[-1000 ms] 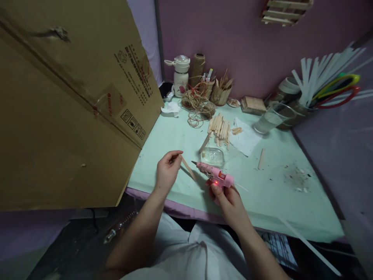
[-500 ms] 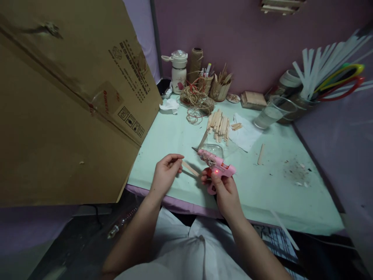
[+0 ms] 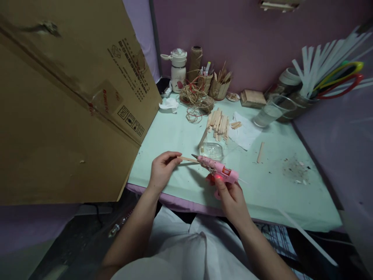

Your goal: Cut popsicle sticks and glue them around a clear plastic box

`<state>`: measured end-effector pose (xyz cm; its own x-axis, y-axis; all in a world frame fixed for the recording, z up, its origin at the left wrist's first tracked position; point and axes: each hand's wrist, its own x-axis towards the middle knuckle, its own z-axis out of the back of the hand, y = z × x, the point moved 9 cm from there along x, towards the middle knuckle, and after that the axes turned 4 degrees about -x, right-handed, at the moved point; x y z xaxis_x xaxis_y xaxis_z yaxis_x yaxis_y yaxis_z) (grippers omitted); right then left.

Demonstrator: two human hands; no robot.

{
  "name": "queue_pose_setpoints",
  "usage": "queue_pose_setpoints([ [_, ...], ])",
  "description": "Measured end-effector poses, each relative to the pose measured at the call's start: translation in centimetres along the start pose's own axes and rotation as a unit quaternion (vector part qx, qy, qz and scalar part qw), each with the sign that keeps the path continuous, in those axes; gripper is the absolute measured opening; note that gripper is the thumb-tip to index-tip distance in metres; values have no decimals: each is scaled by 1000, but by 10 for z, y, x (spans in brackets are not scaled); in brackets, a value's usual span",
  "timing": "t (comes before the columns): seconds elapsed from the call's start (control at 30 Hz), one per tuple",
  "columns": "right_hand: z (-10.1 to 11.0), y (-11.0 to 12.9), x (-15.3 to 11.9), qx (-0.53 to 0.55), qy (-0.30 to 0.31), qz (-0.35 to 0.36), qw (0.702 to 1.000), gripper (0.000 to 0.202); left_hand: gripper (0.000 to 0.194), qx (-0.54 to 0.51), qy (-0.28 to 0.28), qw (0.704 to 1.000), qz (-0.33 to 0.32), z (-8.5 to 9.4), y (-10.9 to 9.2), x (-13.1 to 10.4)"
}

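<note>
Between the thumb and fingers of my left hand (image 3: 165,168) is one end of a wooden craft stick (image 3: 188,159), held roughly level above the table. My right hand (image 3: 231,196) is wrapped round the handle of a pink hot glue gun (image 3: 214,166), whose red light glows. The gun's nozzle points left and sits close over the stick's far end; whether they touch I cannot tell. Just behind the nozzle lies a clear plastic tray (image 3: 211,151). Beyond it a pile of craft sticks (image 3: 218,123) rests on the table.
A large cardboard box (image 3: 72,116) walls off the left side. Tangled twine (image 3: 194,97), a white bottle (image 3: 178,74) and stick holders (image 3: 220,88) stand at the back. At right are a glass cup (image 3: 266,114), glue sticks (image 3: 320,64) and a loose craft stick (image 3: 260,152).
My left hand has raised the craft stick from a downward slant to nearly level. My right hand has shifted slightly right and down, and the nozzle now lies over the stick.
</note>
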<state>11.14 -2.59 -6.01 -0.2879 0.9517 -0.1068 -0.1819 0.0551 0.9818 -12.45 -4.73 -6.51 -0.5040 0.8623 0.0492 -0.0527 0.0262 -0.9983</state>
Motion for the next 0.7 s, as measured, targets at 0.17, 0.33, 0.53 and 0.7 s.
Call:
queue_pose_setpoints([
  [0.17, 2, -8, 0, -42, -4, 1, 999, 41, 13, 24, 2, 999, -22, 1, 1, 0],
  [0.33, -3, -5, 0, -48, -1, 13, 999, 40, 11, 21, 5, 999, -32, 1, 0, -2],
  [0.53, -7, 0, 2, -54, 7, 17, 998, 43, 12, 31, 6, 998, -46, 1, -1, -3],
  [0.7, -7, -1, 2, -102, 6, 24, 995, 50, 13, 37, 6, 998, -49, 1, -1, -3],
])
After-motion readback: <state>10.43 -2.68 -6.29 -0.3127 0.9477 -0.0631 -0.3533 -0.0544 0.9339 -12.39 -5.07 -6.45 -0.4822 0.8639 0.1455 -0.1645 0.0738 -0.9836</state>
